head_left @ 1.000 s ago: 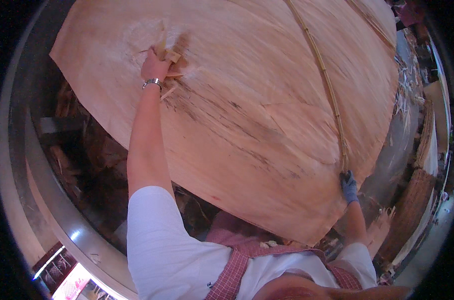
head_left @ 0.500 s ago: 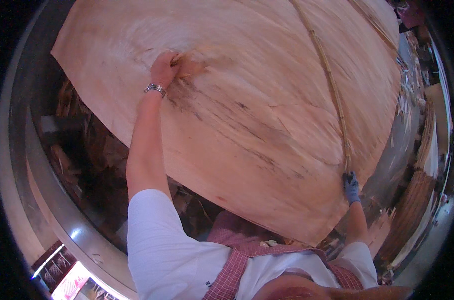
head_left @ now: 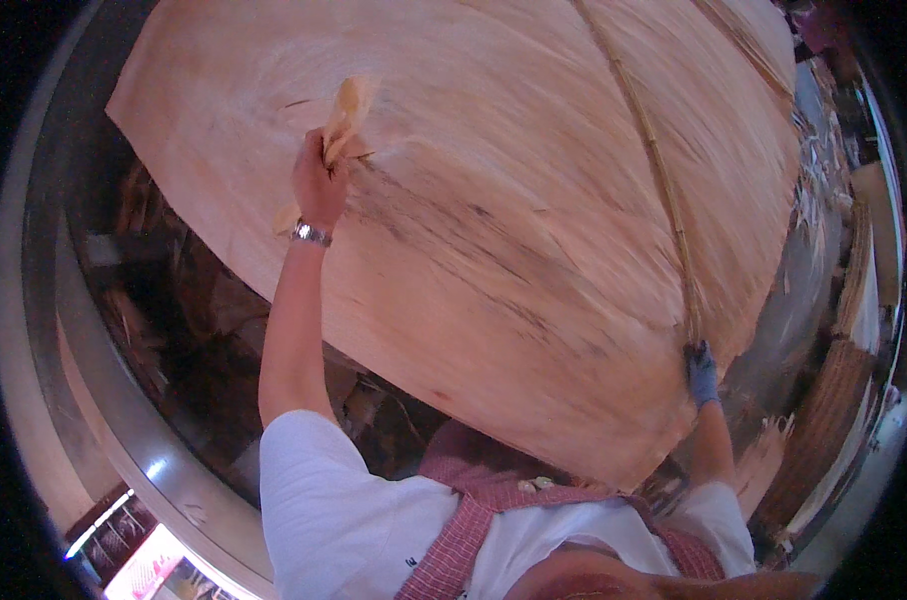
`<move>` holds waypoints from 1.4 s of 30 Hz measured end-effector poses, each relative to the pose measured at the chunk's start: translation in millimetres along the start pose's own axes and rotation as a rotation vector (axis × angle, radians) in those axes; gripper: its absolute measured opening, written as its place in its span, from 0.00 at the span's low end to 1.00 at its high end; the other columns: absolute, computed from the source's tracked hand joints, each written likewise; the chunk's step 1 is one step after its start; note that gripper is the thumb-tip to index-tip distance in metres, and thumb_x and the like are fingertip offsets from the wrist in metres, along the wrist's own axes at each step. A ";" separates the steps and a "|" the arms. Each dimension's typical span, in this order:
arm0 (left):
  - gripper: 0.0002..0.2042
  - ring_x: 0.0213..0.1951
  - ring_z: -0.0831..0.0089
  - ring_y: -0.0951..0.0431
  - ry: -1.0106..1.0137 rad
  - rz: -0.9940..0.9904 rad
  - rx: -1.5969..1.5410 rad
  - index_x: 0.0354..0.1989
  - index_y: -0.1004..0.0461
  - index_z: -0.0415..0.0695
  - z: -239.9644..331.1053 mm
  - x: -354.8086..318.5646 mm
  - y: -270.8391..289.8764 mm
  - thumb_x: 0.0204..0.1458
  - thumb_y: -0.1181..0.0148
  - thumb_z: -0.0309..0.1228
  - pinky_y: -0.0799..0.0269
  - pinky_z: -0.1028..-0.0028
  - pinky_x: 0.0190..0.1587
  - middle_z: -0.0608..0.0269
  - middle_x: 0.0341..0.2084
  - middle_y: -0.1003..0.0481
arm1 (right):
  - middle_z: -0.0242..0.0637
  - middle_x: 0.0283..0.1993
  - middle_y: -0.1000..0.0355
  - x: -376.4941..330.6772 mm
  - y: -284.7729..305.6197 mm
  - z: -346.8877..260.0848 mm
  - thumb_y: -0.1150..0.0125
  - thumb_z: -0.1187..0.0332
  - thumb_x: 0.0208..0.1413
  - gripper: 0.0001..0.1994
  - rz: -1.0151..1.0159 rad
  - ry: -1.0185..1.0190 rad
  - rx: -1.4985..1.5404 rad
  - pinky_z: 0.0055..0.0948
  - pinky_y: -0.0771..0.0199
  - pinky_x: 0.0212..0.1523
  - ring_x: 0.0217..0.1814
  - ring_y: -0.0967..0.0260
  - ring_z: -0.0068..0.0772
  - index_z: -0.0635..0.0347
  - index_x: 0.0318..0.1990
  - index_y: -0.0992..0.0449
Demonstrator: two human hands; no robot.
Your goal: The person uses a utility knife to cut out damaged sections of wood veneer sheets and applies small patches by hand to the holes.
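The left hand (head_left: 319, 185), with a watch (head_left: 311, 234) at the wrist, is closed on a torn flap (head_left: 346, 115) of wood lifted up off the veneer sheet (head_left: 494, 230); the right hand (head_left: 702, 372), in a blue glove, is clenched on the sheet's near right edge, at the lower end of a thin stick (head_left: 649, 160) that runs up across the sheet; the sheet itself lies spread wide in front of the person, filling most of the view, with dark streaks below the flap; under and left of it runs a curved metal rail (head_left: 124, 420) above dim piles of scrap; more scrap (head_left: 824, 420) lies to the right. To lift the flap cleanly, it seems best to pull along the grain, low and slow, so the tear does not run on into sound wood; the gloved hand should hold the edge taut so the thin sheet neither buckles nor slides.
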State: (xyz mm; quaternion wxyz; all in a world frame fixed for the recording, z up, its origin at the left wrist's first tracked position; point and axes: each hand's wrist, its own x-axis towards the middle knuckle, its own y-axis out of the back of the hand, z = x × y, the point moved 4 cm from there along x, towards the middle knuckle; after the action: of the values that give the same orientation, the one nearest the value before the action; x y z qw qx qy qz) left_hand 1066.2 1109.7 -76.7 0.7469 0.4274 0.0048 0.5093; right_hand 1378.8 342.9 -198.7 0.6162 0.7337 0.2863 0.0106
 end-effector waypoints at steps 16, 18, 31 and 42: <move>0.22 0.49 0.50 0.26 -0.536 -0.671 -0.095 0.56 0.34 0.39 345.1 -251.1 -239.4 0.49 0.44 0.25 0.28 0.56 0.45 0.45 0.53 0.31 | 0.47 0.37 0.25 10.0 -5.7 -8.6 0.38 0.48 0.53 0.26 0.042 0.012 0.173 0.41 0.29 0.40 0.37 0.28 0.50 0.57 0.51 0.30; 0.22 0.50 0.49 0.27 -0.393 -0.779 -0.027 0.57 0.35 0.40 350.9 -254.9 -265.9 0.50 0.45 0.25 0.28 0.55 0.47 0.46 0.55 0.32 | 0.45 0.32 0.26 11.2 19.2 -12.5 0.36 0.47 0.52 0.24 0.051 0.067 0.355 0.38 0.30 0.36 0.31 0.30 0.44 0.60 0.43 0.26; 0.16 0.47 0.54 0.26 -0.338 -0.850 0.317 0.46 0.25 0.48 413.5 -227.0 -309.7 0.47 0.38 0.35 0.29 0.59 0.44 0.54 0.46 0.26 | 0.42 0.28 0.28 5.5 103.5 35.8 0.40 0.54 0.56 0.15 0.304 0.294 0.247 0.40 0.30 0.35 0.31 0.29 0.44 0.54 0.43 0.27; 0.12 0.33 0.53 0.21 -0.363 -0.955 0.318 0.37 0.21 0.48 419.3 -215.9 -313.5 0.47 0.38 0.40 0.28 0.58 0.36 0.52 0.29 0.21 | 0.54 0.40 0.27 22.6 19.0 -88.7 0.52 0.62 0.61 0.13 0.002 0.148 0.756 0.49 0.29 0.43 0.45 0.28 0.54 0.63 0.44 0.33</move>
State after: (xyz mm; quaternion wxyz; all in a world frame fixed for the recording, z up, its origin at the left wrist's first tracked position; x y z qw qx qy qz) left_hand 1385.1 642.6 -104.7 0.8104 0.5668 0.1465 0.0237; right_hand 1372.7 430.9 -167.7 0.2798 0.9066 0.3129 -0.0424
